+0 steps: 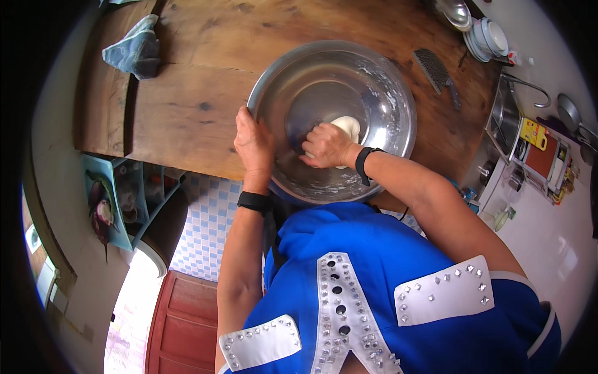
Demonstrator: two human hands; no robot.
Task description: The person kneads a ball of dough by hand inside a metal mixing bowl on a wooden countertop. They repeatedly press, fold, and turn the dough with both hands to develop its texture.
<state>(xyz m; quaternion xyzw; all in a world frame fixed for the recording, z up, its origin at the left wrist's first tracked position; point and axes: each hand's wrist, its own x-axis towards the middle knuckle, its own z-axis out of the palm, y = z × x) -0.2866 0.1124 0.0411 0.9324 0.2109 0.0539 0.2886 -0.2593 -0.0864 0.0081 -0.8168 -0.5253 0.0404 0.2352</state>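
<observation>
A wide stainless steel bowl [322, 61] stands at the near edge of a wooden table. Inside it lies a lump of pale dough [347, 126], partly hidden beneath my right hand [327, 145]. That hand is curled into a fist and presses on the dough near the bowl's bottom. My left hand [252, 139] grips the bowl's rim on the left side, its fingers partly blurred. White floury residue [380, 93] clings to the bowl's inner wall, mostly on the right.
On the wooden table [196, 107], a cleaver [432, 70] lies right of the bowl and a blue-grey cloth [135, 49] lies far left. Stacked white dishes [488, 39] stand back right, by a sink [504, 117]. A light-blue rack [119, 201] with eggplants is at the left.
</observation>
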